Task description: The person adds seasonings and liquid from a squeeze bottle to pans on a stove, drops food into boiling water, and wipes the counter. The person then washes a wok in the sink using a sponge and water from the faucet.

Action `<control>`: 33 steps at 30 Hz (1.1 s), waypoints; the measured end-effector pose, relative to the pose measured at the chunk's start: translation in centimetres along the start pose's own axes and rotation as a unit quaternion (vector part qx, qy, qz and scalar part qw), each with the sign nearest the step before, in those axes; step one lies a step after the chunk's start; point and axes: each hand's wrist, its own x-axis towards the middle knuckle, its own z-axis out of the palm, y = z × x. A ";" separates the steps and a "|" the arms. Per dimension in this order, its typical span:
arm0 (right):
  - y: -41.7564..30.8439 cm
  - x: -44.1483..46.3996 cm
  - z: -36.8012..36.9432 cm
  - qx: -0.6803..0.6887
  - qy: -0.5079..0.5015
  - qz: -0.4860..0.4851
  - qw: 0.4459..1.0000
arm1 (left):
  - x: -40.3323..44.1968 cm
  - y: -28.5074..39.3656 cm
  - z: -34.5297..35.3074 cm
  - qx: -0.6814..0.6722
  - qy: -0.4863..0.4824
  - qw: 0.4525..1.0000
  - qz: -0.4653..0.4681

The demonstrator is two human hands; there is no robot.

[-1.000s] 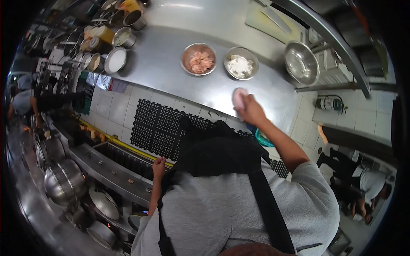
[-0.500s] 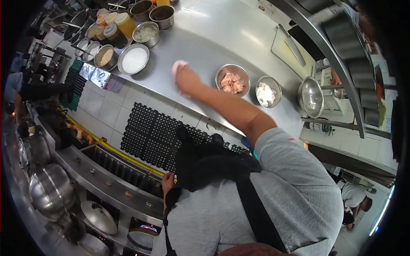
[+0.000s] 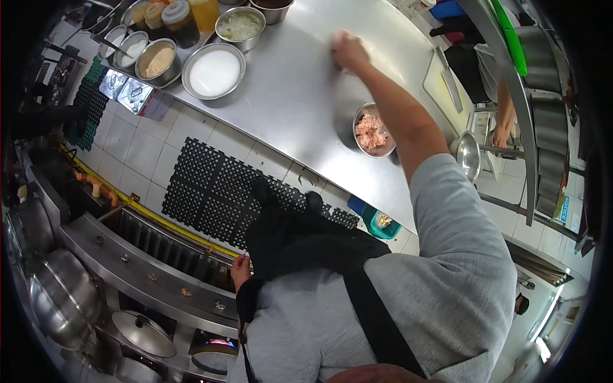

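Note:
Over the steel counter [image 3: 287, 96], my right hand [image 3: 350, 54] is stretched out, blurred by motion. It is closed on a pink cloth, of which only a little shows at the fingers. Below it, beside my forearm, stands a metal bowl of raw pinkish meat pieces [image 3: 371, 132]. My arm hides the bowl of white powder seen earlier. My left hand [image 3: 241, 271] hangs low by my side near the stove, fingers loosely curled, with nothing visible in them.
To the left stand a bowl of white liquid [image 3: 214, 71], a beige powder bowl [image 3: 158, 60] and sauce bottles [image 3: 181, 22]. A knife [image 3: 450, 83] lies on a cutting board [image 3: 440, 86] at right. A co-worker's hand [image 3: 501, 135] is beyond the shelf. Behind me are stove pans [image 3: 143, 333].
My right hand has swept with the pink cloth away from the counter's near edge, toward the far right. The view has shifted. My left hand stays low at my side.

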 end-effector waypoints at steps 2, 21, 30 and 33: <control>-3.5 -3.7 5.4 -0.226 0.101 -0.158 0.956 | 1.5 -0.9 -0.5 -0.012 -0.010 1.000 -0.011; 37.2 -42.7 -9.4 -0.255 -0.046 -0.125 0.958 | -10.4 35.6 40.5 -0.019 -0.161 0.956 0.246; 29.2 -39.0 -5.9 0.253 -0.317 -0.039 0.913 | -12.5 21.8 35.5 -0.093 -0.037 0.873 0.476; 24.1 -39.7 -0.4 0.259 -0.510 -0.055 0.819 | -24.4 16.8 26.7 0.045 0.123 0.919 0.371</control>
